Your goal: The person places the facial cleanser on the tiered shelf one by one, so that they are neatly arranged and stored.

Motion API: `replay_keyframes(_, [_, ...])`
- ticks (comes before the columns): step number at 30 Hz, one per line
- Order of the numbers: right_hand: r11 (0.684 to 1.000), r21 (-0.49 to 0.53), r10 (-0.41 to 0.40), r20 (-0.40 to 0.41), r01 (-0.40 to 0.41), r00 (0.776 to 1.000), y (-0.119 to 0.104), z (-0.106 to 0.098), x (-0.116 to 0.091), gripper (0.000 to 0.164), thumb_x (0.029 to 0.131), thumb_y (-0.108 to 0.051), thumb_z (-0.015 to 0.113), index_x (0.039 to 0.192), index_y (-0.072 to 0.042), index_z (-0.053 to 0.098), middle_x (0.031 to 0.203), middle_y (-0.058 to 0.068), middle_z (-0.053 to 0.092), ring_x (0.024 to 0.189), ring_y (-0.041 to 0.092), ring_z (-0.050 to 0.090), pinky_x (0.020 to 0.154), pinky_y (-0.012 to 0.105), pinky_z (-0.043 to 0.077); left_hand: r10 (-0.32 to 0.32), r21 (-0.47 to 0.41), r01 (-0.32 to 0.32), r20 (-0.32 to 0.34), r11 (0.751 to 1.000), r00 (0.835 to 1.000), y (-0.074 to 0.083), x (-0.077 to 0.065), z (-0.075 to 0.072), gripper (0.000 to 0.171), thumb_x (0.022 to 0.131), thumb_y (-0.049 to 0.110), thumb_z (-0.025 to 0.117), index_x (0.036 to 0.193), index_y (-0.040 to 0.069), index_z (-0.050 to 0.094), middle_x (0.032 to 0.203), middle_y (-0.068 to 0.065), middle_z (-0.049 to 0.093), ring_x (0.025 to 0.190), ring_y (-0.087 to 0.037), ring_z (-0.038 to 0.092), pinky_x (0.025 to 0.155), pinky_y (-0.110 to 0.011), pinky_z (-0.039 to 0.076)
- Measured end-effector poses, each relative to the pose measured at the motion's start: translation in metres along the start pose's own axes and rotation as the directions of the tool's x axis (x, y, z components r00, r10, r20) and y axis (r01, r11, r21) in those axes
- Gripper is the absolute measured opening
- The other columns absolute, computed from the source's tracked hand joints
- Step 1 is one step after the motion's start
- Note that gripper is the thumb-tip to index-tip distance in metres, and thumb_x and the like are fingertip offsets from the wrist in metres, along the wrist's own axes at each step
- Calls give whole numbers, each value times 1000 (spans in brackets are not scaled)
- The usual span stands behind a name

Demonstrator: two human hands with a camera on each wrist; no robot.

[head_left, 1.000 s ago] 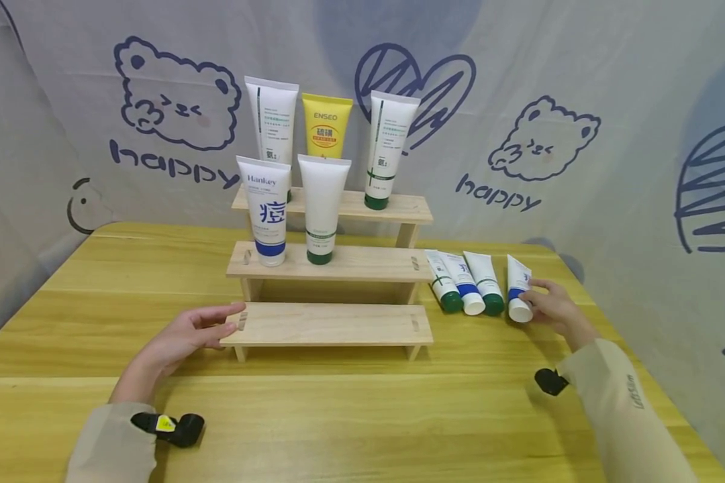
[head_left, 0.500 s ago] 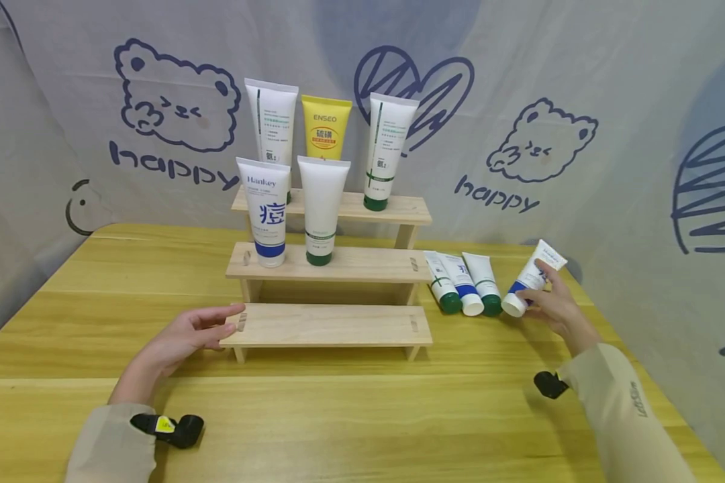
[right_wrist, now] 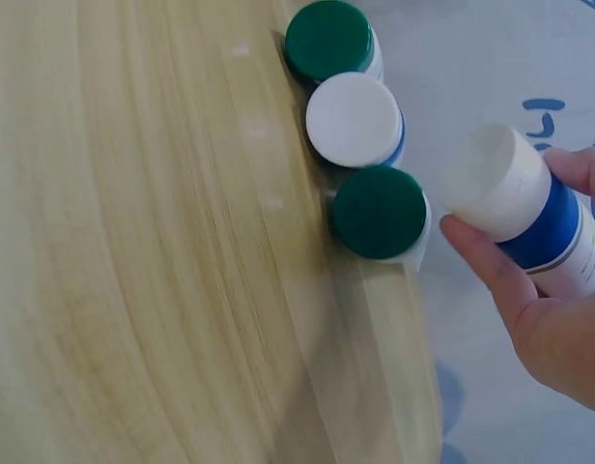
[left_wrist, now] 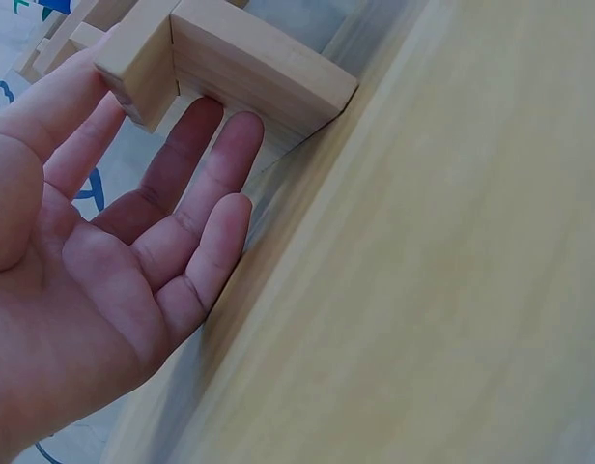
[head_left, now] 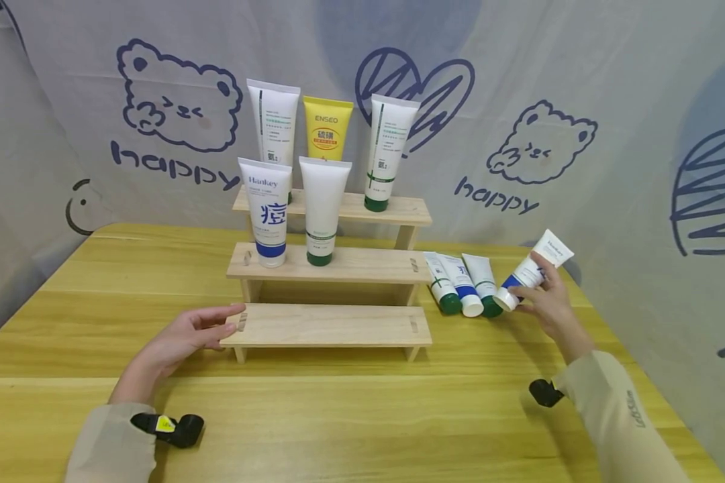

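My right hand (head_left: 550, 295) holds a white Hankey squeeze tube (head_left: 528, 272) with a blue band and white cap. The tube is tilted, cap down to the left, above the right part of the table. Three tubes lie side by side just left of it: a green-capped one (head_left: 442, 285), a blue-banded one (head_left: 464, 285) and another green-capped one (right_wrist: 380, 213). At the left end of a three-step wooden display stand (head_left: 332, 325), my left hand (head_left: 184, 335) grips the lowest step. In the left wrist view its other fingers (left_wrist: 225, 164) reach beneath the board, by the leg.
On the middle step stand a Hankey tube (head_left: 266, 215) and a plain white tube (head_left: 323, 208). The top step bears two tall white tubes, one at the right (head_left: 389, 151), and a yellow ENSEO tube (head_left: 327, 127) between them. A printed cloth (head_left: 314, 40) hangs behind the table (head_left: 362, 422).
My right hand has lifted the Hankey tube off the table, tipped its top end to the right, and shifted slightly left. My left hand has stayed at the stand.
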State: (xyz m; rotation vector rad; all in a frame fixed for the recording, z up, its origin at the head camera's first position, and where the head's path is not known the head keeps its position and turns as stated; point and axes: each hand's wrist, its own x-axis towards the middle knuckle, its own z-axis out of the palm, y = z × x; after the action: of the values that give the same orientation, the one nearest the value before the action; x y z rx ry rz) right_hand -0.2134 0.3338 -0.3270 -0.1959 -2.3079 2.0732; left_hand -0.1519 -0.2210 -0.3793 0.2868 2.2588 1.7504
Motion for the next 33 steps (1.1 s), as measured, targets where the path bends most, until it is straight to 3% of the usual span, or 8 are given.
replay_keyframes(6, [998,66,-23,2,23,1000,-6,9,-6,75,87,4,50,144,-30,15,145,22,3,121,36,23,68,32,51,20,-18,-20,11,1000,1000,0,0,0,50,89,21,56,131,-3,40,132,-23,35,93,-18,49,72,-32,47])
replay_keyframes(12, [993,113,-48,17,46,999,-10,17,-9,66,89,5,39,143,-29,21,143,23,8,107,23,35,63,29,50,21,-17,-21,11,1000,1000,1,-1,0,50,90,21,55,131,-3,40,133,-23,34,94,-18,49,73,-32,47])
replay_keyframes(20, [989,107,-107,37,102,994,-15,30,-14,68,88,5,47,143,-27,22,141,24,14,104,22,41,65,30,51,17,-17,-17,13,1000,1000,2,0,0,50,90,21,55,132,-2,40,135,-23,33,93,-18,48,73,-32,47])
replay_keyframes(28, [957,187,-232,43,221,972,-18,43,-15,68,83,10,54,139,-19,31,122,11,35,90,15,54,60,31,52,11,-16,-10,10,1000,1000,2,0,0,51,89,21,56,132,-2,40,135,-23,33,94,-18,48,73,-32,47])
replay_keyframes(33, [942,224,-270,56,252,961,-23,53,-18,67,82,12,54,138,-16,33,118,9,38,89,17,56,59,31,52,8,-9,-8,-2,1000,1000,0,0,0,51,89,22,56,131,-2,41,133,-23,35,91,-18,48,72,-32,47])
